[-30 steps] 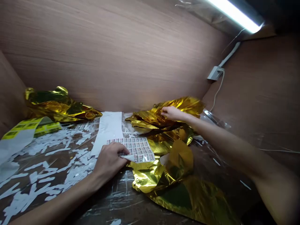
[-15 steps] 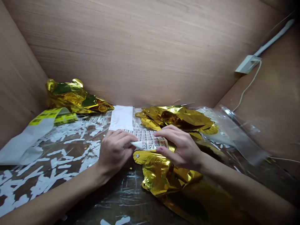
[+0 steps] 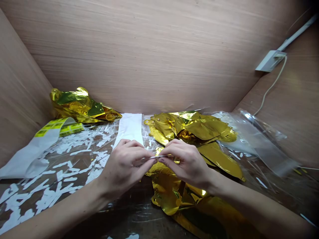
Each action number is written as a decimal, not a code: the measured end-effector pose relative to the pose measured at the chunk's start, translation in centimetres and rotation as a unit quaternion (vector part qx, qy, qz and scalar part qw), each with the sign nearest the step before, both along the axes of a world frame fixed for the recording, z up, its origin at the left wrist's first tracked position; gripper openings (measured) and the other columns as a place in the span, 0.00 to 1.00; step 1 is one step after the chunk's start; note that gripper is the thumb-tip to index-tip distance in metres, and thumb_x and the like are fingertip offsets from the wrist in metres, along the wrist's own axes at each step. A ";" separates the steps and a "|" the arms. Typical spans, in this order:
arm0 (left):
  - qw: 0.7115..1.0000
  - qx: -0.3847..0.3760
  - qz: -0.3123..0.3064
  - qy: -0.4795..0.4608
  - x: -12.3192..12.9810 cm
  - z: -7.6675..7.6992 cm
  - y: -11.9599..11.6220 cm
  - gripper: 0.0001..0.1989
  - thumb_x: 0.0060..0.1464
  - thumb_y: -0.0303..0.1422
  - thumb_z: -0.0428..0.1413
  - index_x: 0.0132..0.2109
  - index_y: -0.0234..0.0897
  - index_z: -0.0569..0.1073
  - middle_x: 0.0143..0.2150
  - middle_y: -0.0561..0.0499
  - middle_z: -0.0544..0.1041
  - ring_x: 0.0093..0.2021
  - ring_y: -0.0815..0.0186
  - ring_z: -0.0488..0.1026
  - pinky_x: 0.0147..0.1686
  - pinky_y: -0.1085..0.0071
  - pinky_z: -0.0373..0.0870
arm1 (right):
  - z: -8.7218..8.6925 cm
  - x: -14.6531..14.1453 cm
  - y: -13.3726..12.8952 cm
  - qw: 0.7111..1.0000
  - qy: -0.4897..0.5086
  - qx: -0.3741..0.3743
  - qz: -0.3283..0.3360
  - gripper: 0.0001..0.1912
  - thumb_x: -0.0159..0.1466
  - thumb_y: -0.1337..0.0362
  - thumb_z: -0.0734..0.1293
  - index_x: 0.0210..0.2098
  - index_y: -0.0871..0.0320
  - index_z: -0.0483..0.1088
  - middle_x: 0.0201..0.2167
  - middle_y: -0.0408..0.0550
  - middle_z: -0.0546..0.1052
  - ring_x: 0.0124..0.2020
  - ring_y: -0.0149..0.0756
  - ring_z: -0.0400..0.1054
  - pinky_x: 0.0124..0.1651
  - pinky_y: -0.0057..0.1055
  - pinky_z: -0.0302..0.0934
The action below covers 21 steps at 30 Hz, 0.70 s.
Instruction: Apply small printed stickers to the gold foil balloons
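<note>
My left hand (image 3: 127,162) and my right hand (image 3: 188,162) meet at the middle, fingertips nearly touching. Both pinch the sticker sheet (image 3: 163,156), which shows only as a thin pale edge, its printed face turned out of sight. Under the hands lies a flat gold foil balloon (image 3: 169,196), creased and shiny, with small tabs on its edge. A white paper strip (image 3: 130,127) runs from behind my left hand to the back panel.
More gold foil balloons lie in a right-hand pile (image 3: 199,127) and a left-hand heap (image 3: 82,108). A yellow-printed label roll (image 3: 51,127) curls at left. White paper scraps (image 3: 59,172) litter the surface. Clear plastic bags (image 3: 269,149) and a wall-mounted cable box (image 3: 270,61) are at right.
The sticker sheet, earlier held with its printed face showing, is now tilted edge-on. My right hand has moved left toward my left hand and closed its fingers on the sheet.
</note>
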<state>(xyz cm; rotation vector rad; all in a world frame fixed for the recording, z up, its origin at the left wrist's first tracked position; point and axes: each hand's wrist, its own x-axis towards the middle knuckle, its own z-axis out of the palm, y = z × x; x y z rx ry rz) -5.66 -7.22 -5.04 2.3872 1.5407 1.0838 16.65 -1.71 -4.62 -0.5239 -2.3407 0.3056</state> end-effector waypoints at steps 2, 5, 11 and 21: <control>1.000 0.011 -0.011 0.010 -0.1 -0.1 0.1 0.11 0.63 0.39 0.56 0.36 0.46 0.83 0.34 0.53 0.84 0.35 0.61 0.78 0.44 0.60 0.68 | 0.1 -0.1 -0.1 1.000 -0.005 0.022 -0.004 0.03 0.69 0.67 0.68 0.41 0.56 0.75 0.35 0.45 0.82 0.38 0.38 0.72 0.46 0.38 0.67; 0.997 0.054 -0.033 0.051 -0.2 -0.2 0.2 0.11 0.65 0.35 0.56 0.35 0.43 0.81 0.33 0.54 0.83 0.34 0.64 0.78 0.42 0.61 0.66 | 0.4 -0.3 -0.4 0.996 -0.041 0.080 -0.016 0.05 0.70 0.66 0.67 0.44 0.57 0.75 0.38 0.48 0.83 0.43 0.42 0.71 0.49 0.42 0.66; 0.983 0.104 -0.064 0.139 -0.1 0.2 0.1 0.13 0.69 0.30 0.52 0.35 0.37 0.77 0.31 0.53 0.80 0.34 0.65 0.76 0.43 0.61 0.62 | 0.5 -0.7 -1.1 0.991 -0.037 0.127 -0.021 0.05 0.70 0.68 0.67 0.42 0.58 0.76 0.39 0.47 0.83 0.47 0.42 0.73 0.52 0.41 0.66; 0.982 0.064 -0.094 0.154 -1.2 0.3 1.0 0.18 0.71 0.39 0.51 0.35 0.38 0.78 0.32 0.53 0.81 0.34 0.63 0.76 0.43 0.62 0.63 | -0.8 -0.5 -0.8 0.988 0.018 0.156 0.010 0.06 0.67 0.72 0.70 0.43 0.58 0.76 0.45 0.46 0.84 0.53 0.42 0.77 0.55 0.41 0.67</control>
